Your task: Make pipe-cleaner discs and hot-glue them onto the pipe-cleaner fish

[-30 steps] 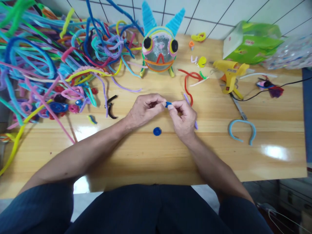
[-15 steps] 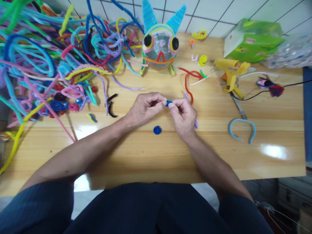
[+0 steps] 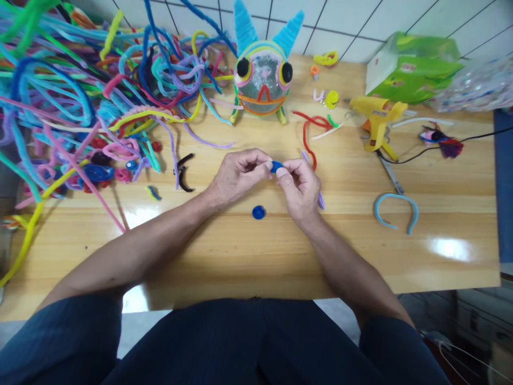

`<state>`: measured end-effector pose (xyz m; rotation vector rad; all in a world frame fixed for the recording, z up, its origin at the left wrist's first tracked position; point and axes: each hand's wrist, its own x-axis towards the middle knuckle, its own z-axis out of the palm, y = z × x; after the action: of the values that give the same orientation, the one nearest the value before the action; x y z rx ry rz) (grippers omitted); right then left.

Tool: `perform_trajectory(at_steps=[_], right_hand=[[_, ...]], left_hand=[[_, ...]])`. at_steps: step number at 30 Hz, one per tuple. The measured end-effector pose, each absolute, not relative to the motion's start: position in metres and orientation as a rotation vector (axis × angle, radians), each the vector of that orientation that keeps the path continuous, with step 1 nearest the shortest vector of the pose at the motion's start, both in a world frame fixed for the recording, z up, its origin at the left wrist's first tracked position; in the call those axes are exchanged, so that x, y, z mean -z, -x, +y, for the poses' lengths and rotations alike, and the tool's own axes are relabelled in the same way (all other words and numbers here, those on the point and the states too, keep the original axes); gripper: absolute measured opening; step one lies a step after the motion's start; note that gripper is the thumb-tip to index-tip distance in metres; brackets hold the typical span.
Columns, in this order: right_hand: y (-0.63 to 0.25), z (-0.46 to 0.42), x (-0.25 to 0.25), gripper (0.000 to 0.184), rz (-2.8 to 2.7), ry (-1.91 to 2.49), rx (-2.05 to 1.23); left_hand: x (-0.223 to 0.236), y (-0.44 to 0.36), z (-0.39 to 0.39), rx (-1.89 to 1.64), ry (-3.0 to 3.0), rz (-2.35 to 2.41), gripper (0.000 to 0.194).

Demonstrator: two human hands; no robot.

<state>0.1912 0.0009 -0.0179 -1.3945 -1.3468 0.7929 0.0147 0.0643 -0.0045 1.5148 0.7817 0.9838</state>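
Observation:
Over the middle of the wooden table (image 3: 280, 256), my left hand (image 3: 238, 174) and my right hand (image 3: 300, 187) pinch a small blue pipe-cleaner coil (image 3: 276, 166) between their fingertips. Both hands are closed on it. A purple pipe cleaner (image 3: 319, 197) runs under my right hand; whether the hand holds it I cannot tell. A second blue coil (image 3: 258, 212) lies flat on the table just below my hands.
A heap of coloured pipe cleaners (image 3: 80, 91) fills the left. A pipe-cleaner creature with blue horns (image 3: 262, 75) stands at the back. A yellow glue gun (image 3: 377, 120), scissors (image 3: 390, 174), a light-blue arc (image 3: 396, 208), a red strand (image 3: 308, 136) and a green box (image 3: 412, 67) lie right.
Both hands have shifted very slightly up the table while still working the blue coil between the fingertips. Nothing else has moved.

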Motion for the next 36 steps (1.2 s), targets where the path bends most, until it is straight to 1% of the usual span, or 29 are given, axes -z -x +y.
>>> perform_trajectory(at_steps=[6,21,25,36], right_hand=[[-0.1923,0.0017,0.0180,0.031,-1.379,1.390,-0.732],[-0.1938,0.0000,0.0174,0.019,-1.408,1.395,-0.685],[-0.1939,-0.0010,0.0173,0.017,-1.407,1.384,-0.672],[-0.1950,-0.0020,0.0175,0.016,-1.431,1.389,-0.647]], left_hand=[[0.0040,-0.0131,0.0638,-0.984,-1.579,0.788,0.033],[0.0031,-0.0121,0.0618,-0.969,-1.601,0.774,0.032],[0.0005,-0.0119,0.0600,-0.982,-1.628,0.779,0.028],[-0.0020,-0.0110,0.0592,-0.977,-1.662,0.796,0.026]])
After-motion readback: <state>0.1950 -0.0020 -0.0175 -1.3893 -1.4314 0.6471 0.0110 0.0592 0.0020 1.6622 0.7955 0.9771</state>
